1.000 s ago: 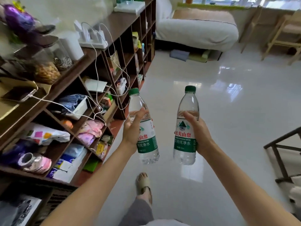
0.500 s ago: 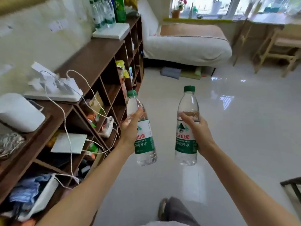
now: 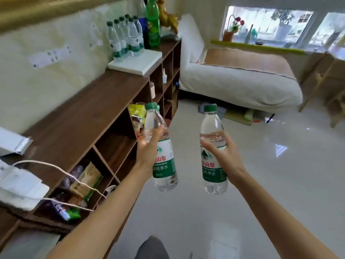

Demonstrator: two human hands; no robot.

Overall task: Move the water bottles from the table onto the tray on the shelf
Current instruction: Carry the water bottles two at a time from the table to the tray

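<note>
Shelf top (image 3: 78, 116): long, dark wood-grain board along the wall, smooth and flat; a white cable (image 3: 56, 167) trails over its near end and could snag an elbow.
Tray (image 3: 141, 62): white, square, flat slab at the far end of the shelf, well ahead of both hands; several bottles (image 3: 123, 36) already stand packed at its back, so a careless set-down could topple them like skittles.
Left hand (image 3: 149, 146): fingers wrapped tight round the shoulder of the left bottle (image 3: 162, 156), which tilts slightly; thin clear plastic, ribbed, with a slick green and white label and green cap. It may slip.
Right hand (image 3: 222, 154): fingers closed round the right bottle (image 3: 212, 157), upright, same make; held over hard glossy floor, where a drop would bounce or split.
</note>
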